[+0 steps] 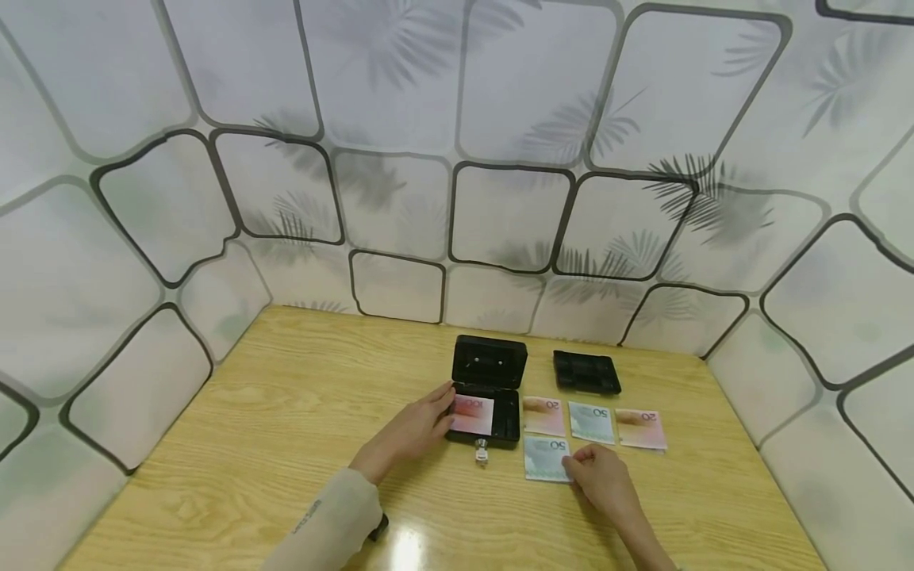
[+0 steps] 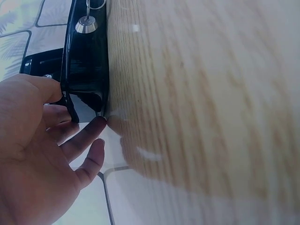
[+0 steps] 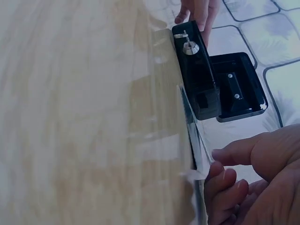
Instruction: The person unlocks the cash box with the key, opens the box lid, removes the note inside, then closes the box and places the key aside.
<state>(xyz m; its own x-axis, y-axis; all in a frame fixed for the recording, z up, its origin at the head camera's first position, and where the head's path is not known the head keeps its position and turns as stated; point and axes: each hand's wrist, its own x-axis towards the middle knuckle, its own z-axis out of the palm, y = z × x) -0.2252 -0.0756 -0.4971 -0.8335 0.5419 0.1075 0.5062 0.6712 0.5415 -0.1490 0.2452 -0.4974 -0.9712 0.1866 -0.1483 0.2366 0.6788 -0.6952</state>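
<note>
A black cash box (image 1: 505,442) stands on the table with its lid (image 1: 489,361) raised. My left hand (image 1: 417,424) grips the box's left side, thumb at the front corner; the left wrist view shows the fingers (image 2: 84,140) along that side. A red 100 banknote (image 1: 473,415) lies inside the box, on the left. A key with a tag (image 1: 481,453) hangs from the front lock (image 3: 190,47). With thumb and fingers my right hand (image 1: 603,480) pinches the right edge of a green 50 banknote (image 1: 546,460), low over the table right of the box.
Behind the 50 note lie a 20 banknote (image 1: 544,416), another 50 banknote (image 1: 591,422) and another 20 banknote (image 1: 640,429) in a row. A black compartment tray (image 1: 586,372) sits farther back. A small dark object (image 1: 379,527) shows beside the left sleeve. Patterned fabric (image 1: 400,206) surrounds the wooden table (image 1: 300,396).
</note>
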